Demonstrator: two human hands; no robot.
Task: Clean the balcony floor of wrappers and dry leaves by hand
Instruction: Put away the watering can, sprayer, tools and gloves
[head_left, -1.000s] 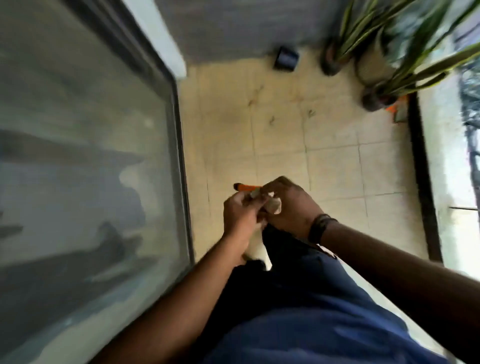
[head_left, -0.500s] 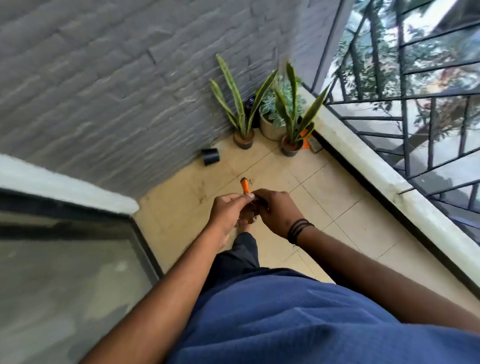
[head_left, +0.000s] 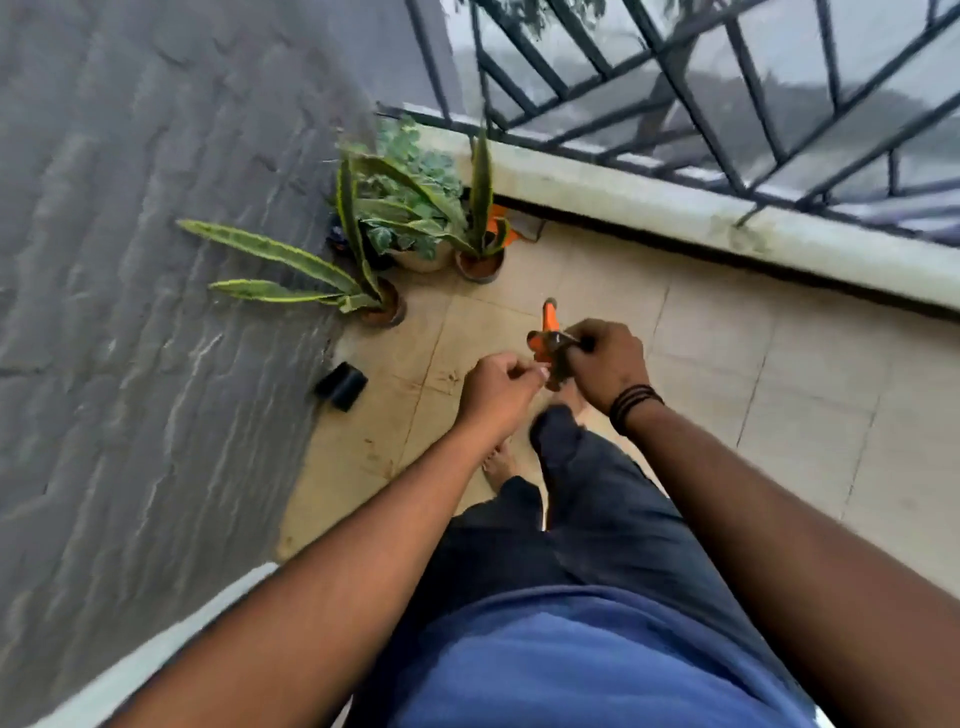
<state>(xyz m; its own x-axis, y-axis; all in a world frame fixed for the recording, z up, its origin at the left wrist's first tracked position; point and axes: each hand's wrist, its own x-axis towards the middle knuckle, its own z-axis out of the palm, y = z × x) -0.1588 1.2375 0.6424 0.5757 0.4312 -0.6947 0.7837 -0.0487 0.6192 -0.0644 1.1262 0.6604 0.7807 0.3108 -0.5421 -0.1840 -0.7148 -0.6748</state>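
Observation:
My right hand (head_left: 605, 364) grips a bunch of collected litter, from which an orange wrapper (head_left: 546, 326) sticks up and forward. My left hand (head_left: 496, 391) is just left of it, a small gap apart, with its fingers curled; I cannot tell whether it pinches anything. Both hands hover above the beige tiled balcony floor (head_left: 779, 395). An orange scrap (head_left: 500, 221) lies in the far corner behind the pots. Small dark specks mark the tiles near the wall.
Three potted plants stand in the corner: snake plants (head_left: 382, 306) (head_left: 480, 260) and a leafy one (head_left: 415, 208). A black cylinder (head_left: 341, 385) lies by the grey wall (head_left: 156, 260). A white ledge (head_left: 727, 223) with a dark railing bounds the right. My bare feet are below the hands.
The view has swung right, from the glass door to the plant corner and railing. My hands have come slightly apart; the orange wrapper stays in the right hand.

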